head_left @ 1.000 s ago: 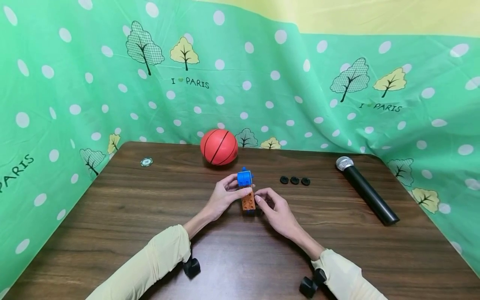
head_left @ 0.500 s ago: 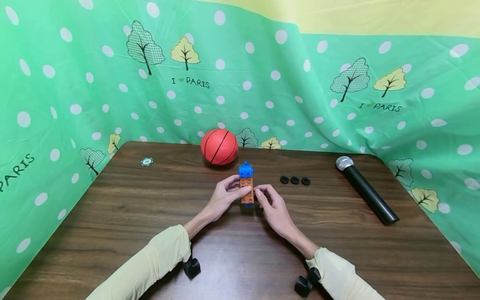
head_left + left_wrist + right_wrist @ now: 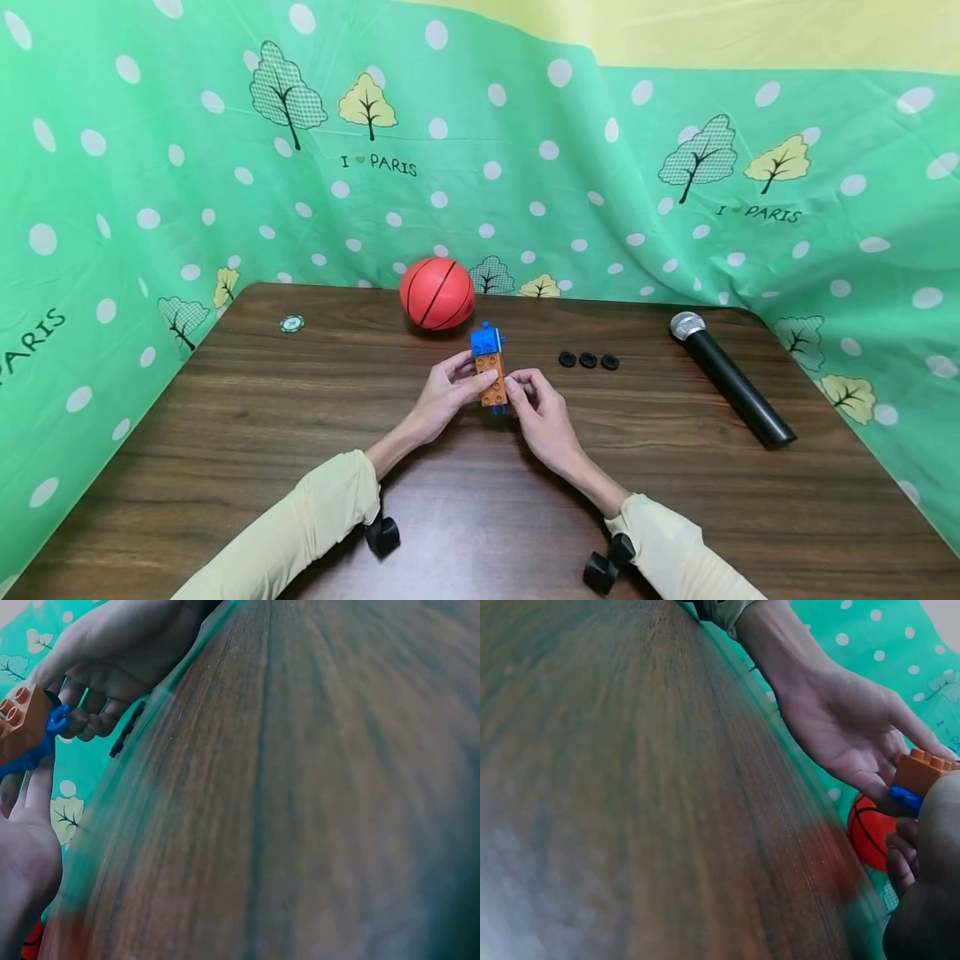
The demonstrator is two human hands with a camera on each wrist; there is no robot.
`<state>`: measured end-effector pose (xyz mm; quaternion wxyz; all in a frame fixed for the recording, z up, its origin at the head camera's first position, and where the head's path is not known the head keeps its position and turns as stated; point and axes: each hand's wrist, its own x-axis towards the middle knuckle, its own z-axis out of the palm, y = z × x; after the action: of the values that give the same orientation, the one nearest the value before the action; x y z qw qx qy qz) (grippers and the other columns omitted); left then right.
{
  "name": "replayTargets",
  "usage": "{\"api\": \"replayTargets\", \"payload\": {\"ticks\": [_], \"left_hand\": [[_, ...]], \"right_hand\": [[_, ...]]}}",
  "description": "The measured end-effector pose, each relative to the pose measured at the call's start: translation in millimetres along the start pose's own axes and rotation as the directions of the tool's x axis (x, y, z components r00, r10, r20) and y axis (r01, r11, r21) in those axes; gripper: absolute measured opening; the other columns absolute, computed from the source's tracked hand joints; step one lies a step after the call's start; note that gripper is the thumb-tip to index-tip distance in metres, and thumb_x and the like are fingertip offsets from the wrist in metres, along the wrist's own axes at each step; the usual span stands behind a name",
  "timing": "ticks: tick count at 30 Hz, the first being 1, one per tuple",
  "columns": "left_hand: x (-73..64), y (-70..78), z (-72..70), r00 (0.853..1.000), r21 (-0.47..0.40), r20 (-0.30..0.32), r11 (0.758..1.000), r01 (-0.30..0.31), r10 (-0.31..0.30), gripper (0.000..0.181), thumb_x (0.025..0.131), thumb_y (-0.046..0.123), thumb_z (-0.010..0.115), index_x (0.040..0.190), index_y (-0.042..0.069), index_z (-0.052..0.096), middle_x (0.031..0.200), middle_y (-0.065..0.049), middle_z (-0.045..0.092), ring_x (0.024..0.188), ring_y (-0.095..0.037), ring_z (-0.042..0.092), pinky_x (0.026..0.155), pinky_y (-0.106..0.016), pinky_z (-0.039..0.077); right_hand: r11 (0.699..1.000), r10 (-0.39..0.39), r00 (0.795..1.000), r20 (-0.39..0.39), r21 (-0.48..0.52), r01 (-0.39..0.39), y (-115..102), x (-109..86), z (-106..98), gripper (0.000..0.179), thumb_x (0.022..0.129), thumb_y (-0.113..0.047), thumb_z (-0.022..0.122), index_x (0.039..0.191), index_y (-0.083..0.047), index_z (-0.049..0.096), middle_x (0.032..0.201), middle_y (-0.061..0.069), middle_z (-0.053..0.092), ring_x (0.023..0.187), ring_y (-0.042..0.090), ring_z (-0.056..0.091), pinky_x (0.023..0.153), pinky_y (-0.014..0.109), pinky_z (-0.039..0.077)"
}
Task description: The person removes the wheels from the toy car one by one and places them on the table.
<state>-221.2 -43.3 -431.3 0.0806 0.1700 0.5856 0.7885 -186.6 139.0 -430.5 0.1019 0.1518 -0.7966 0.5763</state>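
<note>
My left hand [image 3: 446,398] holds a toy block vehicle [image 3: 491,387] above the table, thumb over its studded orange block. A blue block tops its far end, and a blue hook [image 3: 58,718] sticks out at the near end. On the vehicle's right side, my right hand [image 3: 546,417] pinches with thumb and fingers. A dark rounded edge, seemingly a small black wheel [image 3: 52,697], peeks out there between fingers and block in the left wrist view; most of it is hidden. Three black wheels [image 3: 588,361] lie in a row behind the right hand.
Behind the hands sits a red ball [image 3: 437,293] with black lines. A microphone [image 3: 733,383] lies on the right of the wooden table [image 3: 480,517], and a round chip [image 3: 292,323] at the back left. Green patterned cloth [image 3: 480,167] hangs around the table.
The vehicle has been raised and tilted, so its studded top shows more. My right hand has shifted left, closer against its side. The three wheels on the table have not moved.
</note>
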Motion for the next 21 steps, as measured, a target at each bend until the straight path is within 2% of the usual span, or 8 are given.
{"api": "replayTargets", "payload": {"ticks": [5, 9, 13, 21], "left_hand": [[0.8, -0.9, 0.2, 1.0, 0.008, -0.001, 1.0, -0.007, 0.007, 0.053, 0.096, 0.008, 0.068, 0.142, -0.012, 0.05, 0.125, -0.026, 0.066, 0.106, -0.02, 0.069, 0.091, -0.035, 0.057], [0.3, -1.1, -0.7, 1.0, 0.057, -0.005, 0.998, -0.02, 0.02, 0.053, 0.096, 0.008, 0.069, 0.142, -0.012, 0.051, 0.125, -0.025, 0.067, 0.107, -0.022, 0.069, 0.09, -0.035, 0.057], [-0.6, 0.4, -1.0, 1.0, 0.105, 0.008, 0.994, -0.027, 0.026, 0.051, 0.097, 0.008, 0.068, 0.142, -0.011, 0.052, 0.126, -0.026, 0.066, 0.11, -0.025, 0.069, 0.091, -0.035, 0.057], [-1.6, 3.1, -0.6, 0.998, 0.199, 0.043, 0.979, -0.048, 0.04, 0.051, 0.098, 0.011, 0.069, 0.143, -0.01, 0.053, 0.127, -0.026, 0.066, 0.115, -0.034, 0.068, 0.096, -0.037, 0.055]], "right_hand": [[0.995, -0.051, 0.999, -0.015, -0.085, 0.049, 2, 0.3, -1, 0.019, 0.109, -0.018, 0.056, 0.113, -0.002, 0.066, 0.092, 0.005, 0.072, 0.082, 0.015, 0.065, 0.072, 0.027, 0.052], [0.983, -0.102, 0.994, -0.025, -0.158, 0.096, 3, 0.4, -1, 0.017, 0.108, -0.017, 0.057, 0.109, -0.004, 0.068, 0.088, 0.002, 0.068, 0.077, 0.014, 0.06, 0.067, 0.028, 0.049], [0.971, -0.162, 0.986, -0.027, -0.181, 0.154, 5, 0.0, -2, 0.013, 0.107, -0.012, 0.059, 0.107, -0.004, 0.068, 0.084, 0.0, 0.066, 0.073, 0.012, 0.058, 0.063, 0.027, 0.047], [0.922, -0.329, 0.944, 0.01, -0.214, 0.324, 15, 2.0, -6, 0.011, 0.105, -0.009, 0.059, 0.103, 0.0, 0.065, 0.08, -0.004, 0.061, 0.069, 0.007, 0.054, 0.058, 0.024, 0.045]]}}
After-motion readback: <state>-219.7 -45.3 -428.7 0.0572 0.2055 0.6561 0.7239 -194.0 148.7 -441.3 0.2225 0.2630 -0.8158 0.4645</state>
